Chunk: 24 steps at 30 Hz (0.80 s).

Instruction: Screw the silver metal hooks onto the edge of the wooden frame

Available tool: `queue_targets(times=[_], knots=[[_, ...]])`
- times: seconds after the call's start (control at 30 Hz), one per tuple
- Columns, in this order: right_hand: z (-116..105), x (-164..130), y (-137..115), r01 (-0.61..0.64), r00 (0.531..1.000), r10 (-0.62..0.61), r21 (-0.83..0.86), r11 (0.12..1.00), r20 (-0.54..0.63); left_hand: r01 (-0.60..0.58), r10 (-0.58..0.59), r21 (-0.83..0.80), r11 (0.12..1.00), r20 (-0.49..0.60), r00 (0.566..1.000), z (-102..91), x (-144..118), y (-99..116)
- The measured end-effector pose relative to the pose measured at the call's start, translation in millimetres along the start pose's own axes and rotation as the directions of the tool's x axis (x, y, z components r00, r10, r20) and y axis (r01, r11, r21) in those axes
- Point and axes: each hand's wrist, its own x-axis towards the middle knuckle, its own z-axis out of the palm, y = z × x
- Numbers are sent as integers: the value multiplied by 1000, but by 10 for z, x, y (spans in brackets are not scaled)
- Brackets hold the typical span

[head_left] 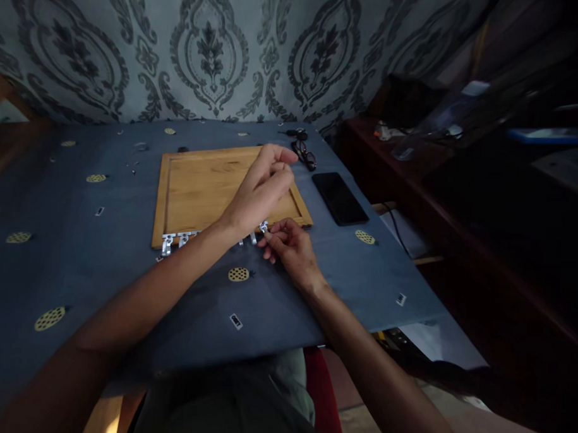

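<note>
A wooden board [199, 188] with a raised frame lies on the cloth-covered table in front of me. Several silver metal clips [182, 239] sit along its near edge, partly behind my left forearm. My left hand [266, 187] hovers over the right half of the board. Its fingers are loosely bent and apart, with nothing visible between them. At the board's near edge, my right hand [292, 249] pinches a small metal clip [263, 227] between thumb and fingers. Part of that clip is hidden by the fingertips.
Right of the board lies a black phone [340, 198], with folded glasses [304, 155] behind it. Tiny loose pieces [134, 171] rest on the blue tablecloth [112, 261] to the left. A dark red shelf [413, 183] with a plastic bottle [444, 121] stands at the right.
</note>
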Motion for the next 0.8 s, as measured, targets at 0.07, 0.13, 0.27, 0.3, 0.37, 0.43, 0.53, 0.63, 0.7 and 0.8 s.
queue_targets(times=[0.07,0.13,0.27,0.3,0.37,0.43,0.53,0.63,0.7,0.8], knots=[[-1,-1,-1,1,1000,-1,-1,1000,-3,53,-53,-85,995,5,999,26,6,33],[-2,-4,-1,2,1000,-2,-1,1000,-6,87,-87,-108,990,6,996,45,13,76],[2,-8,1,-1,1000,1,-5,1000,-10,128,-125,-99,987,32,992,47,43,118],[3,-8,2,-1,1000,1,-6,1000,-12,134,-131,-90,987,37,991,40,53,113],[4,-7,2,-2,1000,2,-6,1000,-15,112,-111,-72,991,15,994,23,71,87],[5,-7,-2,-2,1000,2,-7,1000,-17,61,-64,-71,996,-46,997,8,82,55],[5,-12,-18,-4,1000,4,-9,1000,-14,20,-33,-114,993,-119,992,8,88,36],[4,-15,-29,-5,1000,5,-11,1000,-9,68,-76,-137,988,-57,995,25,96,56],[4,-13,-27,-5,1000,4,-13,1000,-8,108,-102,-120,987,52,993,24,112,67],[6,-11,-17,-3,1000,2,-12,1000,-10,115,-104,-38,993,216,971,-16,145,70]])
